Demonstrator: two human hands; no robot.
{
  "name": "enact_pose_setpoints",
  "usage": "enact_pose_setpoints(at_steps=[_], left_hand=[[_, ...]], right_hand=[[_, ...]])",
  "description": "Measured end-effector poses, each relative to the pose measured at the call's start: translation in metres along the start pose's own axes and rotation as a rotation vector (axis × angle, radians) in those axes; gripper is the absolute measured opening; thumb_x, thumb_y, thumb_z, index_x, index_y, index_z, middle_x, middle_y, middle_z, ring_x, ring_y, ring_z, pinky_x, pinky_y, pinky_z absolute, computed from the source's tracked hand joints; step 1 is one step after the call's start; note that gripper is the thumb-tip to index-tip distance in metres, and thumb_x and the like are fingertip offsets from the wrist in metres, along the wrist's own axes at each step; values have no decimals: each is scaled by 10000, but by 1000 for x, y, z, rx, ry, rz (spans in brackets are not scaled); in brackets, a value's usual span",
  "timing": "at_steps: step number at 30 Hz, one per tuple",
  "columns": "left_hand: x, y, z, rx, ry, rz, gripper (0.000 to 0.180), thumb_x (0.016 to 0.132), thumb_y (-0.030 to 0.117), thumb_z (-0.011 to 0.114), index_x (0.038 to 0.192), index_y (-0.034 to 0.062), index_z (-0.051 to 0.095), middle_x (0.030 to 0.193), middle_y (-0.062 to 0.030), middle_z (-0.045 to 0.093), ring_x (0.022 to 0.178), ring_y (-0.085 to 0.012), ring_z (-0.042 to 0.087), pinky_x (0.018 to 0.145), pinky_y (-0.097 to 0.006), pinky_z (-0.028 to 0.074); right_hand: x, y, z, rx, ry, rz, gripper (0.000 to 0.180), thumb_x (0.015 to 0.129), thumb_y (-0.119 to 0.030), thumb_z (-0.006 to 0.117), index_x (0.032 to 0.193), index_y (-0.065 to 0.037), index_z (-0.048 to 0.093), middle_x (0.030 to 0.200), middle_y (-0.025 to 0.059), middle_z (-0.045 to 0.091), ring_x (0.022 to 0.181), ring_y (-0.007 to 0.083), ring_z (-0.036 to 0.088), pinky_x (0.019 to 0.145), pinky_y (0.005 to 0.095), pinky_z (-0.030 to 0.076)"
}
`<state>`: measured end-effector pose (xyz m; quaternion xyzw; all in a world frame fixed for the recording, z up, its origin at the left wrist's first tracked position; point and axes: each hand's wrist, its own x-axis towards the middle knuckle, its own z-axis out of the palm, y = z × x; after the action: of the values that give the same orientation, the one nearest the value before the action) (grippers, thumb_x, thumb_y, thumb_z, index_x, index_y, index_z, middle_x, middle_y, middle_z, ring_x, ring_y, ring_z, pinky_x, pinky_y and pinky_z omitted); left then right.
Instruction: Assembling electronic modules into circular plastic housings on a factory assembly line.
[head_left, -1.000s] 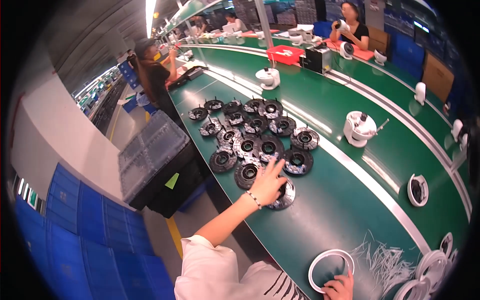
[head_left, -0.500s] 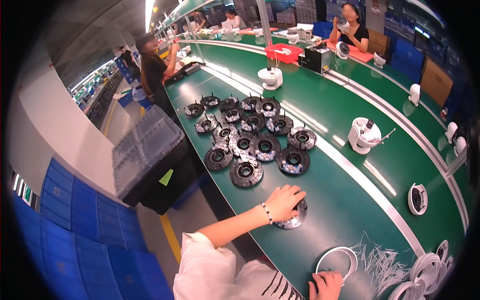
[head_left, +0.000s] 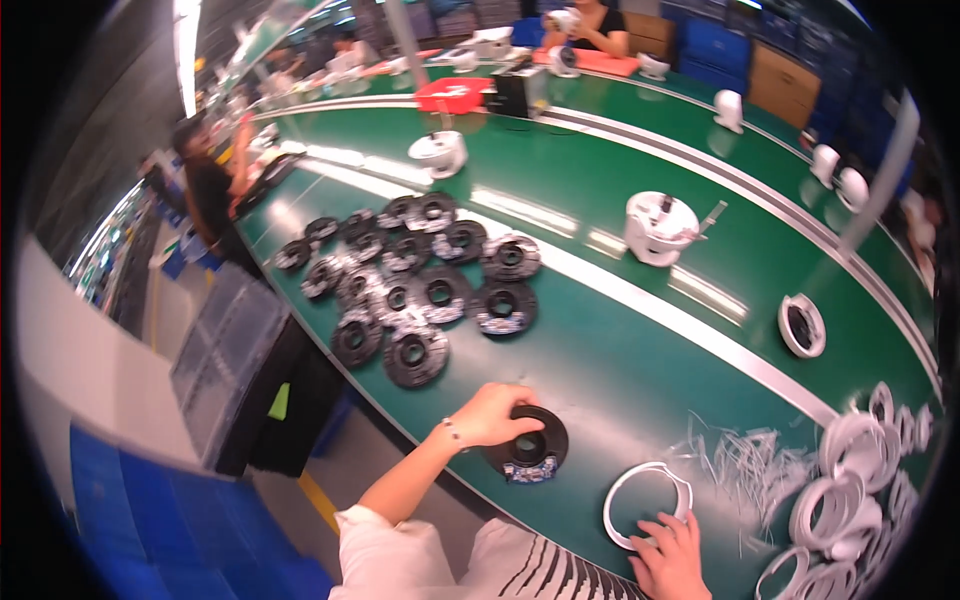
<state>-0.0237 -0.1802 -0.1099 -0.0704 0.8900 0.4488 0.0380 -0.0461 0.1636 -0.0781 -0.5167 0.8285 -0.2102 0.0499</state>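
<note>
A round black plastic disc point(head_left: 553, 447) with a centre hole and a small blue circuit board along its near edge is in my left hand point(head_left: 492, 415). The thumb lies over its top, with the fingers curled at its far-left rim. To the right, my right hand point(head_left: 672, 557) holds the near-right edge of a white plastic ring point(head_left: 609, 508), thumb and fingers on either side of it. The hand covers part of the ring. Several similar black discs point(head_left: 415, 357) lie grouped on the green work surface point(head_left: 590, 395), beyond my left hand.
Thin white strips point(head_left: 755, 465) lie scattered right of the ring, beside stacked white rings point(head_left: 830, 510). White housings point(head_left: 660, 228) stand on the green conveyor point(head_left: 560, 165) beyond a metal rail point(head_left: 640, 313). A black crate point(head_left: 240, 370) stands left of the bench. Other people work farther off.
The view has swung to the right. My left hand has shifted its hold to the disc's far-left rim, and the disc's circuit board now shows. My right hand remains at the white ring.
</note>
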Motion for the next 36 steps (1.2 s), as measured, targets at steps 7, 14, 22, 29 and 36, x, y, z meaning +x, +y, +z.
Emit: enact_pose_setpoints(at_steps=[7, 14, 22, 29, 36], left_hand=[[36, 22, 29, -851, 102, -76, 130, 785, -15, 566, 890, 3, 492, 853, -63, 592, 774, -101, 563, 696, -224, 470], [69, 52, 71, -1073, 126, 6, 155, 812, 3, 539, 948, 1, 464, 924, -104, 593, 806, -147, 591, 721, -256, 479], [78, 64, 79, -1088, 115, 32, 208, 833, 48, 527, 1015, -12, 448, 946, -88, 583, 839, -122, 573, 727, -243, 479], [72, 80, 90, -1125, 67, 26, 188, 837, 57, 521, 1000, -13, 457, 952, -98, 582, 826, -135, 581, 732, -248, 478], [58, 82, 120, -1141, 91, 14, 244, 862, 134, 455, 1075, 15, 452, 1023, -76, 545, 946, -154, 523, 844, -298, 419]], right_hand=[[-8, 10, 16, -34, -13, 15, 126, 644, -82, 631, 767, -70, 610, 1006, 55, 529, 1050, 273, 441, 926, 516, 304], [-15, 1, -12, 48, 50, 344, 875, 529, -433, 745, 1236, -66, 382, 1339, 266, 178, 1211, 481, 175, 904, 637, 187], [15, 11, 2, 83, -66, 365, 973, 486, -408, 783, 1272, -70, 319, 1364, 229, 148, 1236, 451, 141, 924, 656, 121], [19, 23, 1, 149, -57, 340, 989, 469, -322, 799, 1287, -82, 297, 1323, 200, 219, 1179, 404, 260, 957, 532, 243], [11, 37, 5, 848, 791, 403, 1081, 505, -151, 814, 1325, 17, 131, 1323, 172, 259, 1199, 263, 338, 964, 383, 319]])
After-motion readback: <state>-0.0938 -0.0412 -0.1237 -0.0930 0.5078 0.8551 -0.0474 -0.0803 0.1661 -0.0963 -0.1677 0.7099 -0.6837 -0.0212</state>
